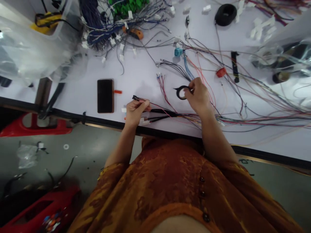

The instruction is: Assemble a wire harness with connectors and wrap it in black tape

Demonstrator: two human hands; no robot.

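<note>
I'm pinching a small black plastic connector on thin red and black wires [135, 97] between thumb and fingers of my left hand [136, 111], centre of the frame, while my right hand [199, 95] is gripping a narrow roll of black tape [178, 94], loose tail pointing left, just right of centre. Step looks like wire wrapping, tape not yet touching the pinched end; the next move is probably calling for a steady left pinch and that tail meeting the wires. A black-sleeved, multicoloured wire harness [167, 114] is lying along the near table edge, running off frame right. White table [136, 77]: a black rectangular phone [105, 96] is lying left of my hands, dark blue wire bundles [97, 29] and bright green plastic pieces [128, 7] are crowding upper left to top centre, a blue connector [178, 51] is sitting upper centre, a thick black ring-shaped roll [225, 15] upper right. Below, grey floor [89, 152] is showing lower left, with red plastic frames [36, 132] standing about.
</note>
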